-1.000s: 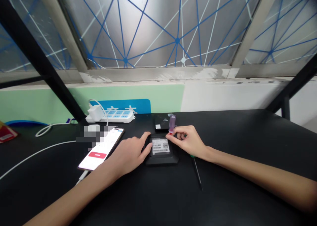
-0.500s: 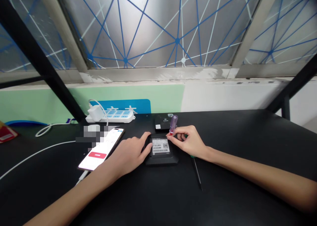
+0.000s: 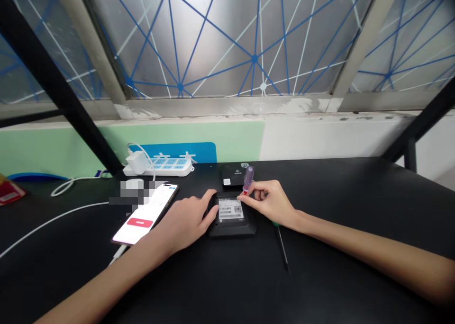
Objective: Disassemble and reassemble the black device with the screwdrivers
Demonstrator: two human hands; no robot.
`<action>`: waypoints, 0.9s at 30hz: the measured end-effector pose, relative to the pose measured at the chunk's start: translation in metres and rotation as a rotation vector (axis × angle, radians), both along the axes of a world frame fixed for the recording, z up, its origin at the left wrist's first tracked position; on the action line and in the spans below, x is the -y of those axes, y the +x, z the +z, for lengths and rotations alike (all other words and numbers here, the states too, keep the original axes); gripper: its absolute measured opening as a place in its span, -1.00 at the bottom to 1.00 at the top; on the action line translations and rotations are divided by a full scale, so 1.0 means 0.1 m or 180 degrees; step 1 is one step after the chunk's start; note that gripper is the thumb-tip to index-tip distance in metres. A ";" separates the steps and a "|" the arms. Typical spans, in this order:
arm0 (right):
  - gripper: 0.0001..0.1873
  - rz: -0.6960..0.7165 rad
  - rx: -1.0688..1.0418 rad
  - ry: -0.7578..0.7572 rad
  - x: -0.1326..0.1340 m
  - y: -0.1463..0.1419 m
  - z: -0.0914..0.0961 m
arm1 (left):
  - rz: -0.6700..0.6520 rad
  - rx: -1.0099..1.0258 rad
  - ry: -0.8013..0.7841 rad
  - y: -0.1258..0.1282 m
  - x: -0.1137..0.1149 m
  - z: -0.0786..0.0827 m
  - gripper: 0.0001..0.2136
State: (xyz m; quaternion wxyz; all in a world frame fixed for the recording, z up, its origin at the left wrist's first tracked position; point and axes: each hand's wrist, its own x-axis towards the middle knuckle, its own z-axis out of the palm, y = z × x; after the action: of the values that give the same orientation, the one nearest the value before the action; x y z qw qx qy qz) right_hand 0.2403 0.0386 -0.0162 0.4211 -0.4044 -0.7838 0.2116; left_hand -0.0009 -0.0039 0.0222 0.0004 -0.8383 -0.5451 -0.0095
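My right hand (image 3: 272,203) pinches a small screwdriver (image 3: 249,177) with a clear purple handle and a red collar near the fingers. It stands nearly upright over the upper right part of a black box (image 3: 232,230); the fingers and box hide its tip. A white printed label (image 3: 230,210) covers the middle of that box. My left hand (image 3: 190,220) lies along the box's left side, thumb and forefinger stretched apart and touching its edge. Under my right hand, a second screwdriver (image 3: 283,250) lies on the table, its green handle mostly hidden.
Behind the labelled box is another flat black box (image 3: 232,176). A lit phone (image 3: 149,212) with a white cable lies left, beside my left forearm. A white power strip (image 3: 174,166) with a plugged-in charger (image 3: 138,162) stands along the wall. Red packaging (image 3: 10,191) sits far left.
My right fingertips have shifted slightly left along the screwdriver's lower end. The green-handled screwdriver's shaft has moved a touch left. My left hand and the labelled box look still.
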 end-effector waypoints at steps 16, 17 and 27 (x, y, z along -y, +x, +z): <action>-0.75 0.0124 -0.0156 0.0001 0.04 0.00 0.02 | -0.0092 0.0061 0.0123 -0.03 -0.01 -0.04 -0.52; -0.75 0.0115 -0.0157 -0.0001 0.03 0.00 0.02 | -0.0101 0.0067 0.0117 -0.03 -0.01 -0.04 -0.53; -0.71 0.0005 -0.0112 0.0030 0.00 -0.01 0.00 | -0.0058 0.0028 0.0055 0.00 0.00 -0.01 -0.52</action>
State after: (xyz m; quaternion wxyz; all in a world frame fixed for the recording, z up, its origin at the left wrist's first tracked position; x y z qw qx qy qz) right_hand 0.2391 0.0383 -0.0161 0.4365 -0.3980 -0.7776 0.2153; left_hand -0.0013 -0.0034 0.0208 0.0052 -0.8432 -0.5373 -0.0178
